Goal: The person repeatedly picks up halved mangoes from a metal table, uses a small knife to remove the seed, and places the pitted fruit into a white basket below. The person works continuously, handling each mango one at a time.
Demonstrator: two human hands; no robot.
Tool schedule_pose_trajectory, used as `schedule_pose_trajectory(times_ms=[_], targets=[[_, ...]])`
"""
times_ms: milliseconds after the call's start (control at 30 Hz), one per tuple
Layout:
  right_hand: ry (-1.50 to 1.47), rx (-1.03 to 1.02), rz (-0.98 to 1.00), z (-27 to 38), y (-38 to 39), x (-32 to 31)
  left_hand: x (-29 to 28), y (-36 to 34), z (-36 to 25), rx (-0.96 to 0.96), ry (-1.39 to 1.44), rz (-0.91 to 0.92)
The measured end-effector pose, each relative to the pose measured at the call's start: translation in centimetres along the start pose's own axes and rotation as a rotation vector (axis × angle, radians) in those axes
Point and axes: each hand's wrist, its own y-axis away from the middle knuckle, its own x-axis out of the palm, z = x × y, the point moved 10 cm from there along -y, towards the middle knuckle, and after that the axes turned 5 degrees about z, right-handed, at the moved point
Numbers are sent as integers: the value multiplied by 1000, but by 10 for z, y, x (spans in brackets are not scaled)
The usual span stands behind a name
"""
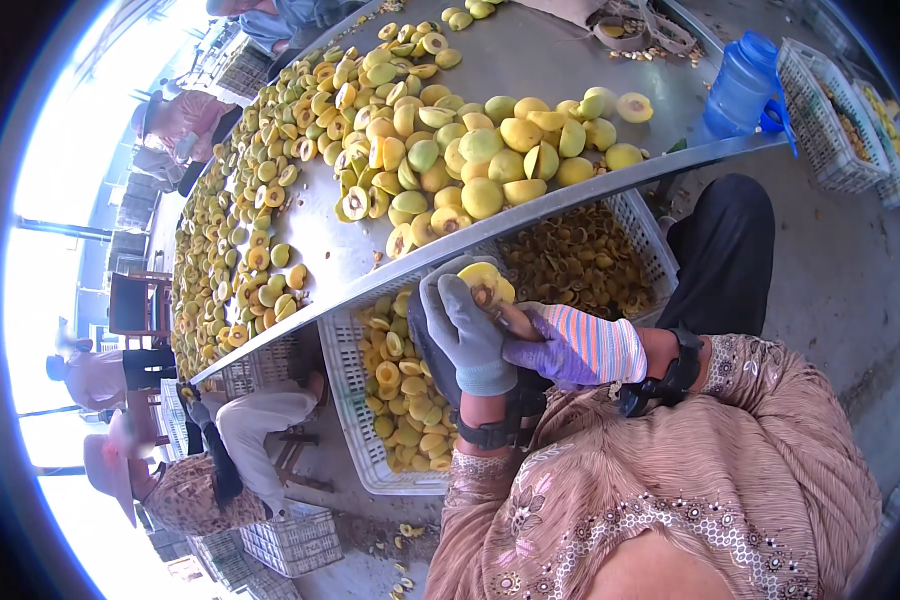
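Patterned pink-brown sleeves (670, 480) fill the lower foreground, each wrist bearing a black strap. Left hand (465, 325), in a grey glove, is curled around a halved yellow fruit (485, 283), fingers closed on it from below and behind, cut face turned up. Right hand (570, 345), in a purple glove with a striped cuff, has its fingers closed about a small tool whose tip meets the fruit's pit area; the tool itself is too hidden to identify. Both hands are held over two white plastic crates: one (355, 400) containing yellow fruit halves, the other (645, 235) containing brown pits. Beyond them runs a long metal table (320, 240) heaped with whole and halved fruit. Blue water jug (740, 85) stands at the table's far right end. Other seated workers appear at left.
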Motion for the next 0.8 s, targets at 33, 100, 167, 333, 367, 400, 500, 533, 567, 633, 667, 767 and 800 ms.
schedule_pose_trajectory(times_ms=[33, 100, 167, 333, 367, 400, 500, 533, 567, 633, 667, 767, 800], targets=[[-22, 41, 36, 1, -1, 1, 0, -1, 0, -47, -32, -10], [-287, 228, 60, -6, 0, -1, 7, -4, -8, -87, 28, 62], [-713, 468, 73, -15, 9, 5, 14, -6, -9, -197, 109, 140], [-844, 611, 148, -15, 21, 15, 22, -9, -18, -208, 32, 179], [-1025, 657, 178, -16, 25, 24, 24, -12, -21, -165, 3, 183], [-1165, 774, 189, -20, 34, 34, 30, -12, -17, -186, 49, 215], [-1178, 683, 192, -18, 32, 34, 39, -10, -9, -215, 153, 237], [-1132, 724, 138, -25, 34, 31, 38, -11, -9, -201, 161, 203], [-1024, 627, 127, -20, 31, 25, 35, -12, -9, -189, 172, 171], [-806, 517, 81, -15, 26, 12, 41, -14, -19, -92, -9, 234], [-832, 594, 65, -20, 32, 16, 45, -13, -27, -13, -120, 270], [-1067, 777, 191, -26, 46, 30, 66, -12, -21, -93, 45, 465], [-1207, 730, 249, -20, 46, 35, 66, -10, -19, -92, 80, 434]])
